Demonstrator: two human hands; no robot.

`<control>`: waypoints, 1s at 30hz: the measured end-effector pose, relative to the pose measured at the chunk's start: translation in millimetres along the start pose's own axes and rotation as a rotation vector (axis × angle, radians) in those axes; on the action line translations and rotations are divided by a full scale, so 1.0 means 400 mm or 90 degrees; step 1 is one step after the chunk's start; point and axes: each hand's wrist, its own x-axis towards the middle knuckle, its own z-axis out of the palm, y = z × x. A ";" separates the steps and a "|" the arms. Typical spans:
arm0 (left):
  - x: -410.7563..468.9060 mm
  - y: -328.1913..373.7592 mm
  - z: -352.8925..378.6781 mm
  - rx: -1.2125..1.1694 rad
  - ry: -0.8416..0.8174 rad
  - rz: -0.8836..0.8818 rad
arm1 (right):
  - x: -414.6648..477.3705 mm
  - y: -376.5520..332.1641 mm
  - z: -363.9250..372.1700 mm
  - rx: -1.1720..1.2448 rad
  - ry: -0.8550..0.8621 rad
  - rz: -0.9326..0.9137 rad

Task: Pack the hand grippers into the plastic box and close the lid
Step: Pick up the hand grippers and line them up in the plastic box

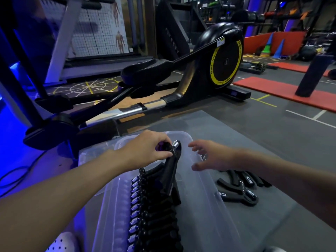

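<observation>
Black spring hand gripper (172, 168), pinched near its coil by the left hand (145, 150), hangs over the gripper row (151, 211) inside the clear plastic box (200, 206); the right hand (212, 155), fingers spread, hovers at its three o'clock.

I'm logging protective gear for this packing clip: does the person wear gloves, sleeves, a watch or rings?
No. The left hand and right hand are bare, without gloves. The left forearm and right forearm are uncovered as far as the frame shows; no sleeve edge is in view. No watch, bracelet or ring is visible.
</observation>
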 end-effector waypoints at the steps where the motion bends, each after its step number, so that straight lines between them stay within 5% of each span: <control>1: 0.009 -0.007 0.012 0.001 -0.004 -0.010 | -0.007 0.012 -0.002 -0.044 -0.026 0.005; 8: 0.081 -0.053 0.122 0.034 -0.005 -0.082 | -0.045 0.076 -0.025 -0.208 -0.148 -0.005; 30: 0.116 -0.217 0.388 0.104 -0.088 -0.257 | -0.009 0.166 -0.022 -0.129 -0.164 -0.067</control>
